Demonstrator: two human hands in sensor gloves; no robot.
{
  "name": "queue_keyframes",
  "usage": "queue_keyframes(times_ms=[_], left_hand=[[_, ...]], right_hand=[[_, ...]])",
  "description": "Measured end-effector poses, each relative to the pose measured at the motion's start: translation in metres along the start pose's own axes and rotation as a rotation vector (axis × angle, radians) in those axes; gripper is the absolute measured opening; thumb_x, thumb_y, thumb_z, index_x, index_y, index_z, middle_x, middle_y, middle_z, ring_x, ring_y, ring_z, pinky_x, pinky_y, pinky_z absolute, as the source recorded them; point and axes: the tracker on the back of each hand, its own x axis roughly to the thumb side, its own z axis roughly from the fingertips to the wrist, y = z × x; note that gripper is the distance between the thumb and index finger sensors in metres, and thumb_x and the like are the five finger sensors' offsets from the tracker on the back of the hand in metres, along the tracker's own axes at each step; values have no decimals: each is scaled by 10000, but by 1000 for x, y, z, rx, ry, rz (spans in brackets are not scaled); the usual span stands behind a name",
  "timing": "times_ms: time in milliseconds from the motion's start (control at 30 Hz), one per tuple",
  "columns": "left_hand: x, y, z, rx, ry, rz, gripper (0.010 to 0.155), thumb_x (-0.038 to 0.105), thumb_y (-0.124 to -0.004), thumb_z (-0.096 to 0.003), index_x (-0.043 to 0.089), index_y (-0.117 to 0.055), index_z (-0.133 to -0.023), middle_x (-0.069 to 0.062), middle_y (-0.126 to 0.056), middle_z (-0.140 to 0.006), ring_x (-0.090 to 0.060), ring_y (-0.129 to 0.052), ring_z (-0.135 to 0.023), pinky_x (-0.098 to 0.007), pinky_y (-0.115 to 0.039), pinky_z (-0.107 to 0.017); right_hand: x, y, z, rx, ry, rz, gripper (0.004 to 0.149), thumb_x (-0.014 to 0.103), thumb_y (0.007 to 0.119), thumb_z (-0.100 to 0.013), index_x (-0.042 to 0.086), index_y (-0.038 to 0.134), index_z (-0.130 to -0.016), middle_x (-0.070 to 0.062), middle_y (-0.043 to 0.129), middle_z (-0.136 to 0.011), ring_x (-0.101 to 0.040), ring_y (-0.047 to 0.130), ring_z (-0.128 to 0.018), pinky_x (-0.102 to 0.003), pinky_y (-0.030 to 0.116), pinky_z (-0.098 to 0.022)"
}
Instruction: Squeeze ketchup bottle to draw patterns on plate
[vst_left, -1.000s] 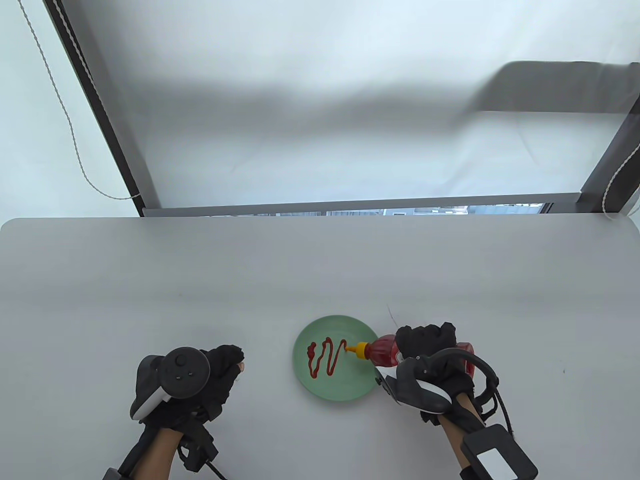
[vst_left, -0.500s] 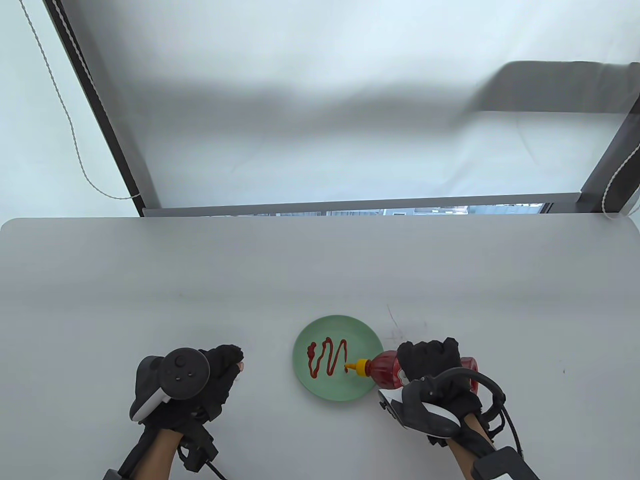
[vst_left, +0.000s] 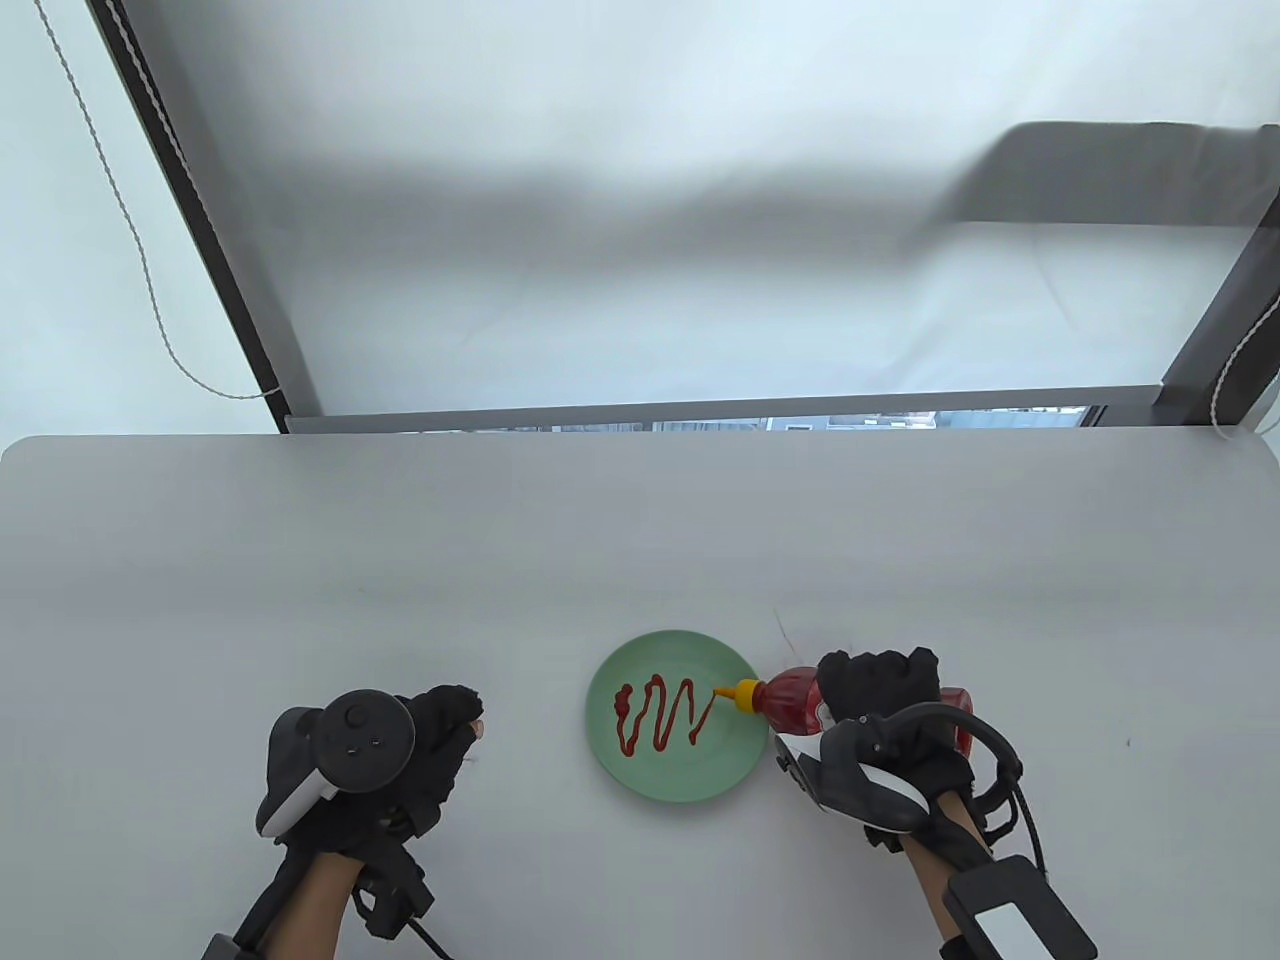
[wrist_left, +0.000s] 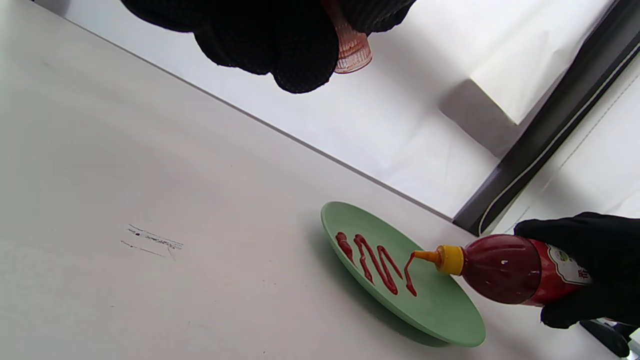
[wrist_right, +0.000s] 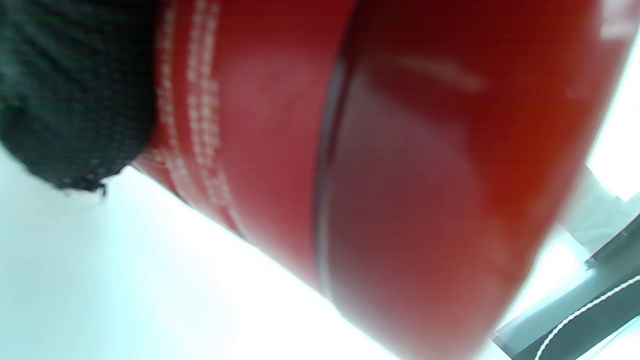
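Note:
A green plate (vst_left: 690, 780) lies on the table near its front edge and bears a red zigzag line of ketchup (vst_left: 660, 715). My right hand (vst_left: 880, 690) grips a red ketchup bottle (vst_left: 795, 695) lying almost level, its yellow nozzle (vst_left: 735, 692) over the plate's right part at the line's end. The left wrist view shows the plate (wrist_left: 445, 310), the zigzag (wrist_left: 377, 262) and the bottle (wrist_left: 505, 270). The bottle (wrist_right: 375, 150) fills the right wrist view, blurred. My left hand (vst_left: 440, 730) rests curled on the table left of the plate, holding nothing.
The grey table (vst_left: 500, 560) ends at a window frame (vst_left: 700, 412) behind. Faint scratch marks (vst_left: 785, 630) lie on the table just beyond the plate's right side, and more show in the left wrist view (wrist_left: 152, 240).
My right hand drew the nozzle toward the near side of the plate, then away again and rightward, adding another stroke to the zigzag. My left hand has barely moved.

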Motion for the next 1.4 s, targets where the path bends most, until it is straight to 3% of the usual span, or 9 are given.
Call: queue_keyframes(times_ms=[533,967,1400], left_hand=[[4,-1,2,4,-7,-38,433,264,-687,-607,144,-588,-1011,-164,-827,-944,-425,-779,-835,-569,-701,-568],[2,0,3,12,5,-21,433,263,-688,-606,143,-589,-1011,-165,-829,-942,-426,-779,-834,-570,-700,-567],[3,-7,4,-8,21,-65,433,270,-685,-604,148,-589,-1008,-151,-834,-938,-417,-790,-827,-560,-711,-561]], right_hand=[[-18,-4,40,-4,10,-16,946,638,1017,-350,261,617,-1120,-105,859,-1022,-300,895,-887,-580,739,-770],[-28,11,31,32,62,-23,960,652,1014,-352,240,619,-1124,-110,862,-1020,-305,898,-889,-575,749,-768],[-41,27,57,-49,149,-268,1006,721,981,-378,207,585,-1146,-131,833,-1042,-323,881,-896,-592,733,-758]])
